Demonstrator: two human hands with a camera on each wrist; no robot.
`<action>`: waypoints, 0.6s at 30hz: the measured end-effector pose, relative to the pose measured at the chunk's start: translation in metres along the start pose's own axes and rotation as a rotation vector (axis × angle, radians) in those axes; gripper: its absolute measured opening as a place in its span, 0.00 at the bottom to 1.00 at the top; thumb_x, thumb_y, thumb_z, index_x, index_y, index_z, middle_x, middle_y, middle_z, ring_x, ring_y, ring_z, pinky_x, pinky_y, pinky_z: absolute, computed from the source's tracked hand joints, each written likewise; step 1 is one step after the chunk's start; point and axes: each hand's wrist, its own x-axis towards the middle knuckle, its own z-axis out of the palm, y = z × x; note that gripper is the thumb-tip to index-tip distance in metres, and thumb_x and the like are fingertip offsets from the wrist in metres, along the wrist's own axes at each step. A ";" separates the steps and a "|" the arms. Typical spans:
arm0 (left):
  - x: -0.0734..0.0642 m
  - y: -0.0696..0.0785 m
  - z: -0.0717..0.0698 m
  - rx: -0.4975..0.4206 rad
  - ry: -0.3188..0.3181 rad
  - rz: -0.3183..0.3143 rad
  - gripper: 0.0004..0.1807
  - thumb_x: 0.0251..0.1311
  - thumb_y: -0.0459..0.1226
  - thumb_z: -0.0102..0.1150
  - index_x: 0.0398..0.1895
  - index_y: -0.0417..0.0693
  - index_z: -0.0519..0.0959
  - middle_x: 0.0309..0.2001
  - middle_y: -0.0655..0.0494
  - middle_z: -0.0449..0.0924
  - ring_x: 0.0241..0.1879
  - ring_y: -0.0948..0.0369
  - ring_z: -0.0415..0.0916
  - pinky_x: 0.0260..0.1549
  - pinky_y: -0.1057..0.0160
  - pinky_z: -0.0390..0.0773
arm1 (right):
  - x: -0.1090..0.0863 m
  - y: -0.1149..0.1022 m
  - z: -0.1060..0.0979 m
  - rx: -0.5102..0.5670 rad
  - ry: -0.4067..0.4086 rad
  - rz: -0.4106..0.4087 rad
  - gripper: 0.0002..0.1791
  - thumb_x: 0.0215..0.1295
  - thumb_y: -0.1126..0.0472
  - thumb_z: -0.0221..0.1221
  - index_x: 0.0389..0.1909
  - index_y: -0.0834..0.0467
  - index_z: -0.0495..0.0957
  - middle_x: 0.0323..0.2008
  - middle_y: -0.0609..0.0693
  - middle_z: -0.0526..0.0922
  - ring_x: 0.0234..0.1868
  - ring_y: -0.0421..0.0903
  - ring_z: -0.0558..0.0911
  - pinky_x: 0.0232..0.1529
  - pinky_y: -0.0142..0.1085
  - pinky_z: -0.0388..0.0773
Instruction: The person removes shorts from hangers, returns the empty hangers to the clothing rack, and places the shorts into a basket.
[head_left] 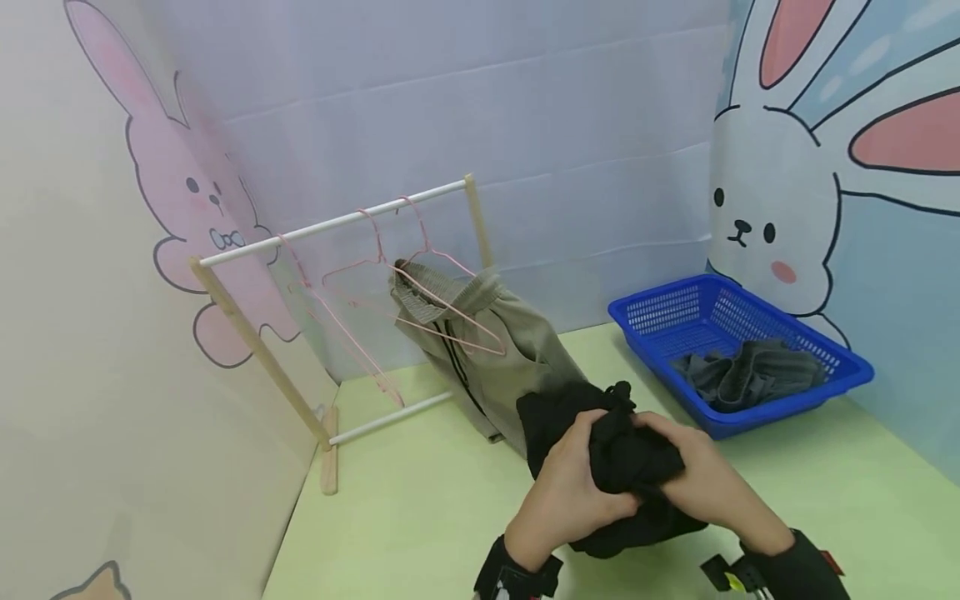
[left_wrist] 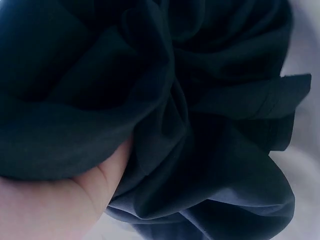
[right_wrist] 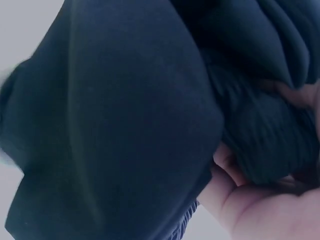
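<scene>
Bunched black pants (head_left: 633,458) are gripped between both hands over the table's front part. My left hand (head_left: 573,492) holds their left side, thumb toward the middle; in the left wrist view, loose dark folds cover most of its fingers. On the other side my right hand (head_left: 701,471) grips the cloth, and its fingers curl round a gathered elastic waistband (right_wrist: 270,135) in the right wrist view. Just behind, olive-grey pants (head_left: 517,342) with a dark side stripe hang slanting from the rack, their lower part hidden by the black cloth.
A small rack (head_left: 330,225) with white bars and wooden posts stands at the back left. Pink hangers (head_left: 375,260) hang from its top bar, one overlapping the olive-grey pants. At the right, a blue basket (head_left: 637,333) contains dark grey clothing (head_left: 757,375). Walls close in the table (head_left: 420,508).
</scene>
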 end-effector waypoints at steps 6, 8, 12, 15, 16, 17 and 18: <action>0.029 0.047 -0.007 0.005 0.032 0.173 0.50 0.47 0.43 0.81 0.74 0.63 0.62 0.66 0.64 0.73 0.58 0.66 0.74 0.56 0.62 0.76 | 0.009 -0.014 -0.054 -0.059 0.098 -0.005 0.33 0.55 0.66 0.76 0.63 0.55 0.78 0.57 0.57 0.84 0.58 0.56 0.81 0.54 0.22 0.71; 0.042 0.061 -0.010 0.002 0.049 0.239 0.50 0.47 0.42 0.81 0.74 0.61 0.63 0.66 0.64 0.74 0.58 0.67 0.74 0.56 0.63 0.76 | 0.015 -0.018 -0.073 -0.089 0.127 -0.018 0.34 0.55 0.68 0.75 0.65 0.56 0.77 0.58 0.60 0.83 0.59 0.59 0.80 0.54 0.17 0.67; 0.075 0.086 -0.017 0.001 0.085 0.357 0.50 0.46 0.41 0.81 0.74 0.57 0.63 0.64 0.62 0.74 0.56 0.67 0.73 0.55 0.66 0.75 | 0.034 -0.026 -0.111 -0.139 0.177 -0.023 0.35 0.56 0.71 0.73 0.66 0.59 0.75 0.61 0.66 0.80 0.60 0.64 0.78 0.53 0.14 0.61; 0.103 0.101 -0.019 -0.030 0.086 0.411 0.50 0.48 0.40 0.80 0.74 0.56 0.62 0.64 0.60 0.74 0.55 0.67 0.72 0.54 0.67 0.74 | 0.049 -0.027 -0.135 -0.167 0.220 -0.032 0.34 0.58 0.72 0.71 0.67 0.59 0.75 0.61 0.67 0.80 0.59 0.64 0.78 0.51 0.15 0.60; 0.111 0.104 -0.019 -0.047 0.079 0.417 0.50 0.48 0.40 0.80 0.75 0.57 0.62 0.64 0.60 0.74 0.55 0.66 0.72 0.54 0.67 0.74 | 0.053 -0.027 -0.141 -0.176 0.233 -0.030 0.34 0.59 0.72 0.70 0.68 0.59 0.75 0.61 0.67 0.80 0.59 0.63 0.78 0.51 0.15 0.60; 0.119 0.107 -0.018 -0.065 0.076 0.420 0.51 0.48 0.39 0.80 0.75 0.58 0.61 0.64 0.60 0.73 0.55 0.66 0.72 0.54 0.67 0.74 | 0.057 -0.025 -0.147 -0.177 0.244 -0.026 0.33 0.60 0.72 0.69 0.68 0.59 0.74 0.61 0.67 0.79 0.59 0.64 0.78 0.50 0.16 0.61; 0.127 0.109 -0.016 -0.083 0.070 0.420 0.51 0.49 0.39 0.80 0.75 0.59 0.61 0.65 0.61 0.73 0.55 0.66 0.72 0.54 0.67 0.75 | 0.059 -0.024 -0.151 -0.184 0.257 -0.014 0.33 0.61 0.72 0.68 0.68 0.58 0.74 0.61 0.66 0.79 0.59 0.63 0.77 0.50 0.16 0.61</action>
